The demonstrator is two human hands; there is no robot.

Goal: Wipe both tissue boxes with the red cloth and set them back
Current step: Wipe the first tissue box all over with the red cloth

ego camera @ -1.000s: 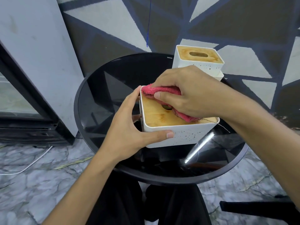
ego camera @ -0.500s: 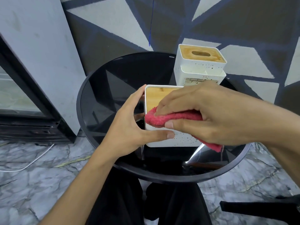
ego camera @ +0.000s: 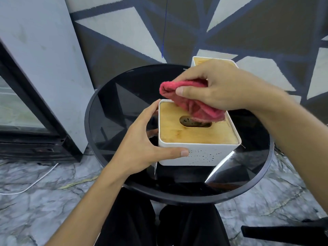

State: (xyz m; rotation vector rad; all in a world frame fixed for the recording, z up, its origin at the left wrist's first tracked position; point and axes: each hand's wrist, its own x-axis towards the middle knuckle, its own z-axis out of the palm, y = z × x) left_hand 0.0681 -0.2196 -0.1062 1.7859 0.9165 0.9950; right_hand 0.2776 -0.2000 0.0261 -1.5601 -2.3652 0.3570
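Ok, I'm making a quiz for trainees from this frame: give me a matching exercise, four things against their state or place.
1 red cloth
2 near tissue box
3 far tissue box
4 table

A mostly hidden behind the right hand
B gripped by the left hand
C round, black glass
D bunched in the right hand

Pairs: 1-D, 2-B, 3-A, 4-C

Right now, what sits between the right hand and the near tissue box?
Only the red cloth: the right hand grips it and its folds hang down to the wooden lid of the near tissue box. Head view.
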